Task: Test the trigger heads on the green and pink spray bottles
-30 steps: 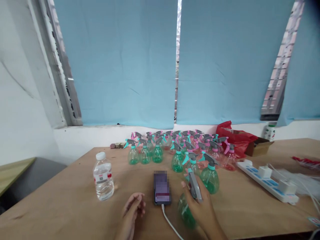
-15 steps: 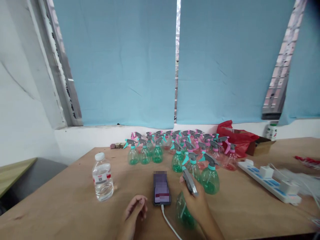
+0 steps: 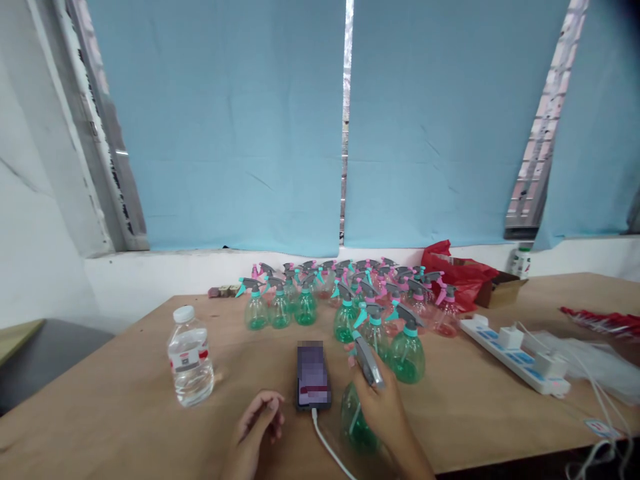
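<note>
My right hand (image 3: 383, 413) is wrapped round the neck of a green spray bottle (image 3: 354, 423) with a grey trigger head (image 3: 367, 363), holding it tilted on the wooden table (image 3: 125, 427). My left hand (image 3: 255, 427) rests on the table with its fingers curled and nothing in it, just left of a phone (image 3: 313, 375) lying flat with a white cable (image 3: 330, 453) plugged in. Behind stands a crowd of green and pink spray bottles (image 3: 350, 300).
A clear water bottle (image 3: 189, 357) stands at the left. A white power strip (image 3: 515, 357) with plugs lies at the right, beside clear plastic bags (image 3: 595, 367). A red bag (image 3: 455, 273) and a cardboard box (image 3: 500, 290) sit at the back under blue window blinds.
My right hand has brought the green spray bottle a little forward and left. The view has shifted slightly to the right. My left hand has stayed beside the phone.
</note>
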`<action>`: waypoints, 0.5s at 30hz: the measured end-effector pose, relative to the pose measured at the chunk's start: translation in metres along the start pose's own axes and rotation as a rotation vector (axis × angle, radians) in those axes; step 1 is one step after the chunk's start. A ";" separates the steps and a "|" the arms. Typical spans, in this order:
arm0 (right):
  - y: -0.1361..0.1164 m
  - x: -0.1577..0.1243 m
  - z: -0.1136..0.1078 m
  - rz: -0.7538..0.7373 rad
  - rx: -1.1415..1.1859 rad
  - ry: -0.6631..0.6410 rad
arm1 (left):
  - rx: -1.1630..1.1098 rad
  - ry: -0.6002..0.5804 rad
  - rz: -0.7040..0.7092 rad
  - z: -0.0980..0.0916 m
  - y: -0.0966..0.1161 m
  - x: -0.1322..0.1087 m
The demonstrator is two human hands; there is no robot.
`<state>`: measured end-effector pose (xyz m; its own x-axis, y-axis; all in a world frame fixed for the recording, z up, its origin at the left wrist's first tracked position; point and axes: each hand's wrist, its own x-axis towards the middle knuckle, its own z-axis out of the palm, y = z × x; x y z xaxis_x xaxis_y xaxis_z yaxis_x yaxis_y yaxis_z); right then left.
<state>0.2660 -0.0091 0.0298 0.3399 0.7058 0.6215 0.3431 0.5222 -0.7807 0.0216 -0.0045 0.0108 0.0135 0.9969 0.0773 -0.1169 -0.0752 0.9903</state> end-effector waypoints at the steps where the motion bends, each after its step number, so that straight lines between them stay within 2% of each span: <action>1: 0.000 0.000 -0.001 0.015 0.003 -0.018 | 0.001 0.000 -0.002 0.000 0.000 0.000; 5: -0.002 0.001 -0.003 0.034 -0.037 -0.014 | 0.001 -0.003 -0.001 0.001 0.001 0.000; 12: -0.009 0.000 -0.001 -0.024 -0.031 0.016 | 0.000 -0.008 0.016 0.001 0.001 0.000; 15: -0.005 0.000 0.000 -0.023 -0.018 -0.033 | 0.003 -0.012 0.013 0.001 0.001 0.000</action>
<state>0.2647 -0.0116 0.0337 0.3024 0.7093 0.6368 0.3668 0.5301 -0.7645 0.0222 -0.0050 0.0117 0.0237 0.9955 0.0919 -0.1142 -0.0886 0.9895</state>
